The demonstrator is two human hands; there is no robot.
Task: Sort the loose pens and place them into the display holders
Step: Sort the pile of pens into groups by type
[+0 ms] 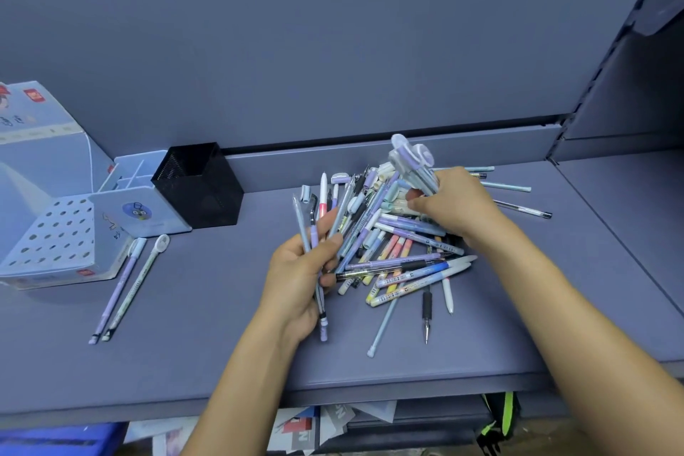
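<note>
Nearest the camera, under the front lip of the shelf (185, 355), there are scattered papers (307, 426) and a blue crate (63, 439), not part of the job. Up on the shelf, the left hand (296, 278) is curled round a small bundle of slim pens (301, 222), lilac and pale blue, which fan up out of the fist. Just beside it lies the heap of loose pens (399, 252), criss-crossed, with pastel, lilac and black-grip kinds all mixed together. At the far edge of the heap, the right hand (455, 204) grips a tight bunch of clear-capped lilac pens (411, 163), caps pointing up and away, while the free fingers reach down into the heap. A few stragglers (522, 211) lie past that hand.

Over on the left, two pens (126, 289) lie side by side on the shelf, touching the foot of the perforated holder (55, 233) — every hole I can see is empty. Behind it, the pale-blue divided holder (144, 211) and the black mesh cup (200, 185) show no pens either, though their depths are partly hidden.

My read is that it's early days: both hands are gathering like with like, nothing is visibly slotted in yet, and most of the heap is left to sort.
</note>
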